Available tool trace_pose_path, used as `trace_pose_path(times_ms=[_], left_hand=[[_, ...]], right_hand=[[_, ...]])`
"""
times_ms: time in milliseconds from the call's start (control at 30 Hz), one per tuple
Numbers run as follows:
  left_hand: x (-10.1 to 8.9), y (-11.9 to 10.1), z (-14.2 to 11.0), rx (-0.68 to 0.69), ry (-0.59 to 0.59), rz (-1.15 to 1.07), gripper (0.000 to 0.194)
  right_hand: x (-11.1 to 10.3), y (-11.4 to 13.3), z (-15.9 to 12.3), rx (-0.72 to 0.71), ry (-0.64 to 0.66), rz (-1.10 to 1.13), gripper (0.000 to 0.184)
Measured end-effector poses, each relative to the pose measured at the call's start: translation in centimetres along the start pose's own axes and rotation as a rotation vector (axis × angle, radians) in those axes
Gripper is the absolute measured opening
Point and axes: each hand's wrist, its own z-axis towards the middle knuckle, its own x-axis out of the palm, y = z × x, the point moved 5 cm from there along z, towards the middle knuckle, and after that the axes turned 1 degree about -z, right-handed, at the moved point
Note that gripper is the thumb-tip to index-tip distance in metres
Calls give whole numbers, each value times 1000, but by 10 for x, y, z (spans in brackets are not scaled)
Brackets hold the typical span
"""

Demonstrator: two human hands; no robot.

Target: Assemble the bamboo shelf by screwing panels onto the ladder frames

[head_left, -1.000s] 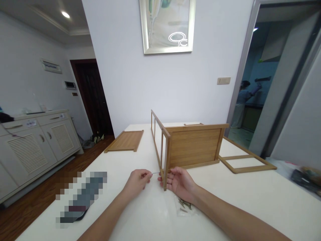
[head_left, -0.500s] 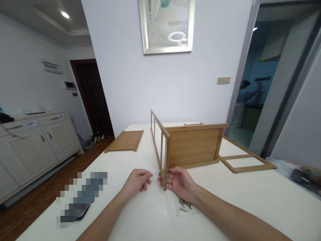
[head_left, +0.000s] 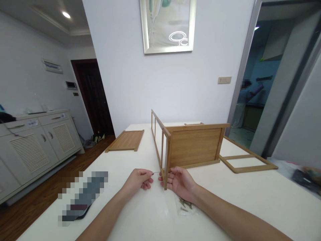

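Between the thumb and fingers of my left hand (head_left: 140, 179) is a thin silvery rod (head_left: 156, 172), which looks like a hex key. Its far end meets the lower part of an upright wooden side frame (head_left: 167, 150). My right hand (head_left: 181, 183) grips the near lower end of that frame, fingertips showing on its left side. A wooden shelf panel (head_left: 194, 145) stands on edge against the frame and runs off to the right. A clear plastic bag (head_left: 181, 211) with several bolts (head_left: 185, 202) lies by my right wrist.
Another wooden panel (head_left: 126, 140) lies flat at the back left of the white table (head_left: 140, 221). To the right lies a second wooden frame (head_left: 255, 169). A dark, pixelated object (head_left: 86, 194) is at the left. Beyond the doorway stands a person (head_left: 242, 100).
Hardly anything differs. The fingers of my left hand have shifted slightly on the rod, while my right hand and the wooden parts stay in place. The view has moved slightly.
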Motion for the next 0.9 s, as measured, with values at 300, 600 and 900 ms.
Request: trace_pose_path(times_ms=[300,600,900], left_hand=[[0,1,2,11,-7,8,43],[-1,-8,-1,248,-79,330,23],[2,-18,-7,395,-118,563,26]], right_hand=[[2,1,-2,-11,9,-33,23],[2,1,-2,5,-10,4,25],[2,1,-2,-1,-3,-12,24]])
